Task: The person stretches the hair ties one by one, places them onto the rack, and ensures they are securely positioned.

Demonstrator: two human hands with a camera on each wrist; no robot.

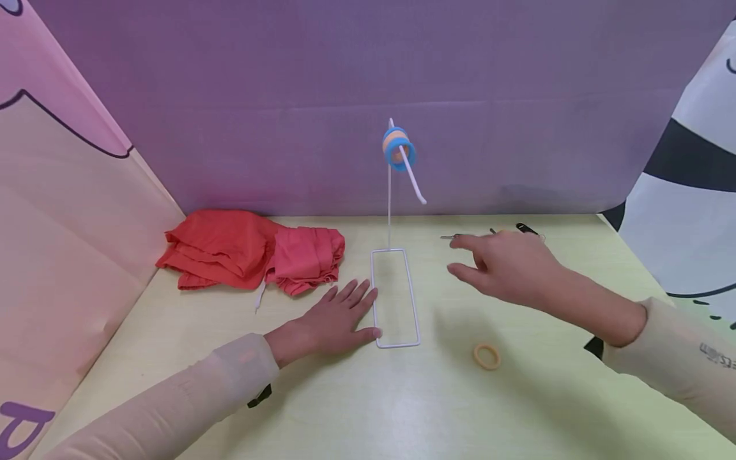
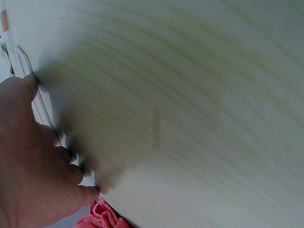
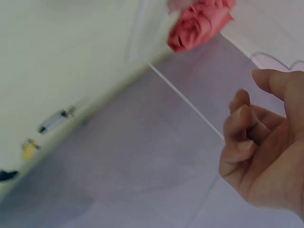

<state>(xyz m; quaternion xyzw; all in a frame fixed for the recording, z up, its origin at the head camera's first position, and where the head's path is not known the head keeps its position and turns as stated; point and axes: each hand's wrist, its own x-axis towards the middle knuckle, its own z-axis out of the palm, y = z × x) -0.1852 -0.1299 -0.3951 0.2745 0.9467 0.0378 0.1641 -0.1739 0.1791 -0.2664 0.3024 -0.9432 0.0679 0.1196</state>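
A white wire stand (image 1: 389, 204) rises from a rectangular wire base (image 1: 412, 295) on the table. Its slanted arm carries several rings, blue (image 1: 390, 159) at the ends with peach (image 1: 393, 137) between. My left hand (image 1: 328, 322) rests flat on the table, its fingertips and thumb at the base's left side. My right hand (image 1: 514, 268) is raised right of the stand; in the right wrist view its thumb and index stand apart, other fingers are loosely curled, and nothing is held. A peach ring (image 1: 490, 367) lies on the table in front of it.
Two folded red cloths, one darker (image 1: 224, 249) and one pinkish (image 1: 307, 255), lie left of the stand. Small items, including a black one (image 1: 526, 229) and a yellow one (image 3: 29, 149), lie at the back right. A purple curtain (image 1: 259, 128) hangs behind the table.
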